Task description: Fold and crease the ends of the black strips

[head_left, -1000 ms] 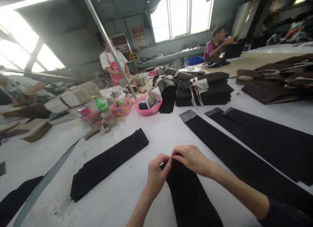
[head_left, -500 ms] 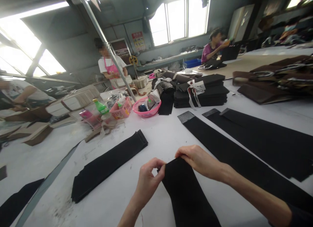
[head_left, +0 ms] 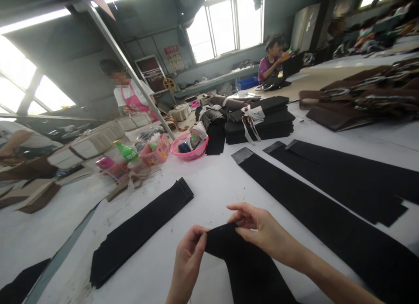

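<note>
A black strip of flat, flexible material (head_left: pixel 252 269) runs from the bottom edge of the view up to my two hands, its far end raised and bent. My left hand (head_left: pixel 190 251) pinches the left corner of that end between thumb and fingers. At the right side of the same end is my right hand (head_left: pixel 263 232), its thumb and curled fingers on the edge, the index finger stretched forward. To the left lies a stack of black strips (head_left: pixel 140 234). Long black strips with grey ends (head_left: pixel 314 208) and wider black pieces (head_left: pixel 353 177) lie to the right.
A pink basin (head_left: pixel 190 153), a pink basket (head_left: pixel 156 152) and a green bottle (head_left: pixel 126 151) stand beyond the hands. Farther back are a tied black bundle (head_left: pixel 275 125) and brown leather-like pieces (head_left: pixel 347 114). Other people work across the white table (head_left: pixel 209 186).
The strip's end has come nearer and bends more sharply on the left. My right index finger has lifted off the edge and stretched out. The whole view has shifted slightly.
</note>
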Available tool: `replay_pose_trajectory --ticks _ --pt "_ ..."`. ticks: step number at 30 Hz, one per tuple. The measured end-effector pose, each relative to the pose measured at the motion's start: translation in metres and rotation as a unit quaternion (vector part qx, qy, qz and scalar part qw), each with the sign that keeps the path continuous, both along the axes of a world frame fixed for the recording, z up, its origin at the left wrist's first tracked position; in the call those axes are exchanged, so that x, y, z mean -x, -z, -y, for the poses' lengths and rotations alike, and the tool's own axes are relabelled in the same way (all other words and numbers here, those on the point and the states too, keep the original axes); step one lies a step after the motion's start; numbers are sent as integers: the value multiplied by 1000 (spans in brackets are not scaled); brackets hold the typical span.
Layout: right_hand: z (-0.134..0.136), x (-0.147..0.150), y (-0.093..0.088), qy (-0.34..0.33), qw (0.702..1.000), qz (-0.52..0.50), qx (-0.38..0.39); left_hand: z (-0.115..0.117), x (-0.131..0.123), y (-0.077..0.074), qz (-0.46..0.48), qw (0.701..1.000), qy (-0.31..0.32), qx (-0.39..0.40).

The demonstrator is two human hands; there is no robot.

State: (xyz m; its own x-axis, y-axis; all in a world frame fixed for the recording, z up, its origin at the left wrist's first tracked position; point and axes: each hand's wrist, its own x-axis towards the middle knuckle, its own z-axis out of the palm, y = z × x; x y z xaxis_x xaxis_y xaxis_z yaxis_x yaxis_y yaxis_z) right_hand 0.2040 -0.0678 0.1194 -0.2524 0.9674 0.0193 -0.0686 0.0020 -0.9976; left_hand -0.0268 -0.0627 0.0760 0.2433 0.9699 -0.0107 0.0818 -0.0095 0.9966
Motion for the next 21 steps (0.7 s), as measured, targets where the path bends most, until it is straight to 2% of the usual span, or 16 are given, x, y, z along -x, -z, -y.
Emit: replay_pose_trajectory --ticks 7,17,21 --pt "6 2 -1 28 999 13 -5 6 -3 4 5 1000 -23 1" --pt "7 2 -1 29 999 15 -12 6 -3 4 -18 999 -38 -15" --pt "6 2 0 41 993 97 -47 7 -6 2 -19 999 -30 -24"
